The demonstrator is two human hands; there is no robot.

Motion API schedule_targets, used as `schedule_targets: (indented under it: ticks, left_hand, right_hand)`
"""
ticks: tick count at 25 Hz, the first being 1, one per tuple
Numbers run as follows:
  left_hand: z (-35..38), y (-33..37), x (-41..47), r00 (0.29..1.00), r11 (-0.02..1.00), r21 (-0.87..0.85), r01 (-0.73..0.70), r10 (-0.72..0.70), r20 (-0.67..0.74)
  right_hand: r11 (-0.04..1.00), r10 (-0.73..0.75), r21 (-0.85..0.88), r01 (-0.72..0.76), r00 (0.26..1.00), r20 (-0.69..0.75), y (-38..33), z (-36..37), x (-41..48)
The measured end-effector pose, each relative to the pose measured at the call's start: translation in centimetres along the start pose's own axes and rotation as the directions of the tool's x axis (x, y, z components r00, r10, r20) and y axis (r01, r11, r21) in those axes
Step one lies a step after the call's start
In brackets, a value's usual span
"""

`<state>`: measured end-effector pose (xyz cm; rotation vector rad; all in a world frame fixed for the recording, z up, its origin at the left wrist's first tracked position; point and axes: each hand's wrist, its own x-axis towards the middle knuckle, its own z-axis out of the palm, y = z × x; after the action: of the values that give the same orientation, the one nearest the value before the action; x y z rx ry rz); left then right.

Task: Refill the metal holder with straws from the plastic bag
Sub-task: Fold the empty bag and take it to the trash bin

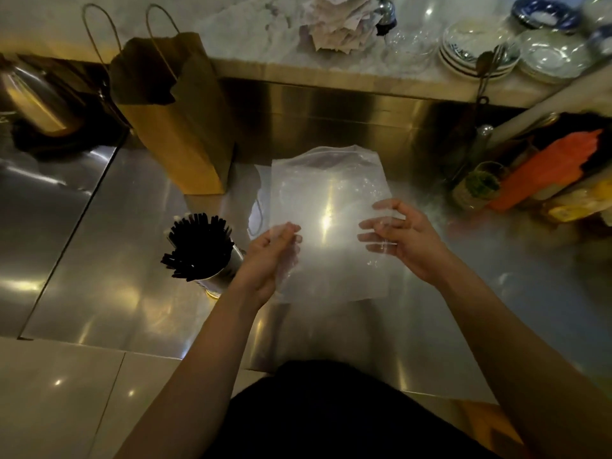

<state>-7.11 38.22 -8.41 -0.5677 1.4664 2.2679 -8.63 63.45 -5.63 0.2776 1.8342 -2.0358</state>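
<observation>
A clear plastic bag (328, 200) is held flat above the steel counter (109, 260), and no straws show inside it. My left hand (265, 263) pinches its left lower edge with curled fingers. My right hand (400, 236) pinches the right edge, thumb on top of the film. The metal holder (220, 276) stands just left of my left hand, packed with several black straws (198, 246) that fan out of its top.
A brown paper bag (175, 120) with handles stands behind the holder. A metal kettle (29, 97) sits far left. Stacked plates (477, 51) and crumpled paper (341, 21) lie on the marble ledge behind. Orange packets (549, 167) and jars crowd the right.
</observation>
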Motion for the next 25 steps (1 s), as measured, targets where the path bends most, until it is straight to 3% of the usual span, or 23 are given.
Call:
schedule_targets:
  ticks: [4,8,10,15,25]
  left_hand:
    - [-0.5,2.7,-2.4,0.983,0.964,0.227,-0.141,0.109,0.145]
    - [-1.8,5.6,-4.1,0.960,0.953,0.266,-0.146,0.072,0.269]
    - [-2.4,6.5,-4.6,0.954,0.942,0.283,-0.178,0.094,0.284]
    - [-2.6,7.6,-5.2,0.961,0.945,0.271,-0.181,0.111,0.252]
    - [-1.5,8.5,-4.8,0.940,0.884,0.358,-0.300,0.209,0.271]
  right_hand:
    - [0.999,-0.038,0.001,0.038,0.997,-0.071,-0.6,1.6,-2.7]
    - [0.994,-0.073,0.081,0.077,0.996,-0.052,-2.2,2.9,-5.0]
    - [0.992,-0.088,0.092,0.089,0.996,-0.013,-3.1,3.6,-5.6]
    - [0.984,-0.162,-0.071,0.162,0.987,0.016,-4.5,3.6,-5.4]
    - [0.993,-0.119,-0.006,0.121,0.980,0.159,-6.6,-0.2,-3.6]
